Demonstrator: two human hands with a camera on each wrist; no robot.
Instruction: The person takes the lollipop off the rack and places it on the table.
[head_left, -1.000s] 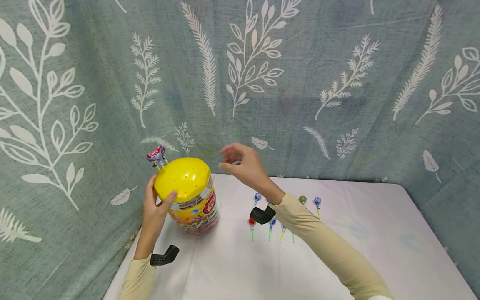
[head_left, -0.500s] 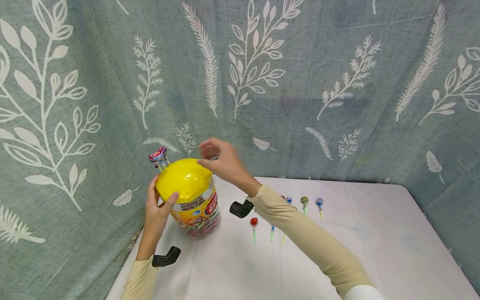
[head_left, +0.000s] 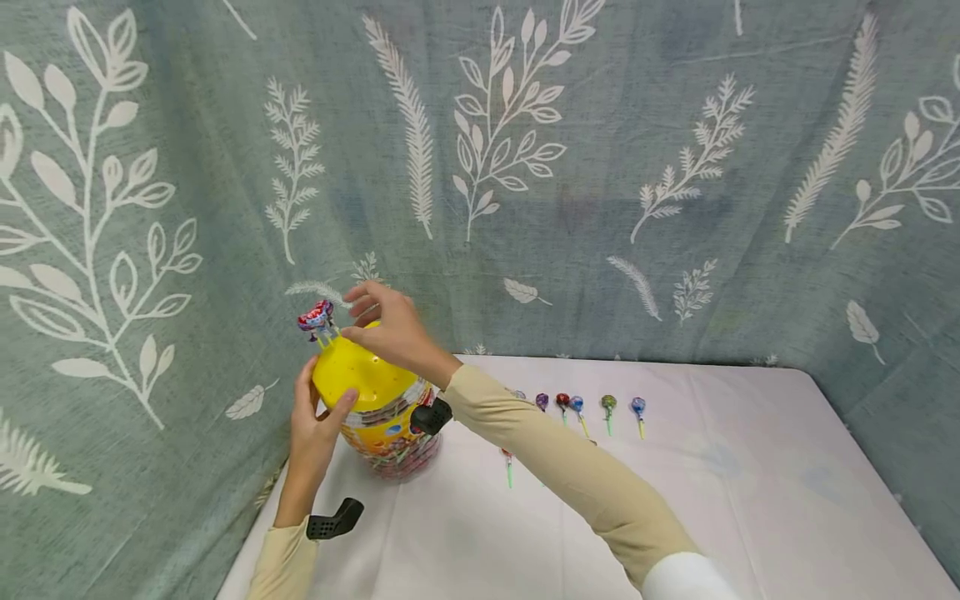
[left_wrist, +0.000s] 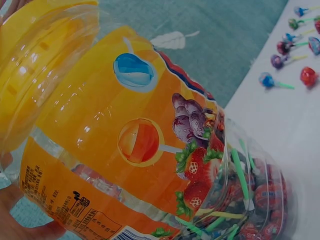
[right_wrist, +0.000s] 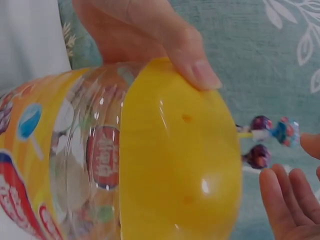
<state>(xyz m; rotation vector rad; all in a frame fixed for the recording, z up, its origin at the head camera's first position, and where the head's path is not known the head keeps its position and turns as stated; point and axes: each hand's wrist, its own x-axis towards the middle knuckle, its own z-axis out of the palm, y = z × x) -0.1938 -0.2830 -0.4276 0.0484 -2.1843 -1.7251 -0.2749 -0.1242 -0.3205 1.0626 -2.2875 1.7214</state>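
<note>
A clear plastic candy jar [head_left: 401, 458] with a colourful label and lollipops inside stands at the left of the table. Its domed yellow lid [head_left: 348, 371] has small holes. My left hand [head_left: 318, 417] grips the jar from the left side, thumb over the lid. A few wrapped lollipops [head_left: 316, 317] stick up from the lid's far left part; their sticks go into it. My right hand [head_left: 397, 329] hovers over the lid with loosely bent fingers, its fingertips right beside these lollipops. In the right wrist view, thumb and fingers [right_wrist: 290, 200] stand apart around a blue-wrapped lollipop [right_wrist: 287, 131].
Several loose lollipops [head_left: 608, 404] lie in rows on the white-covered table [head_left: 750, 500], some hidden by my right sleeve [head_left: 562, 458]. A grey-green curtain [head_left: 585, 192] with white leaves hangs close behind and to the left. Black cameras [head_left: 335, 518] sit on both wrists.
My right hand has moved left, from beside the jar to over the lid, up to the lollipops in it. My left hand keeps its hold on the jar.
</note>
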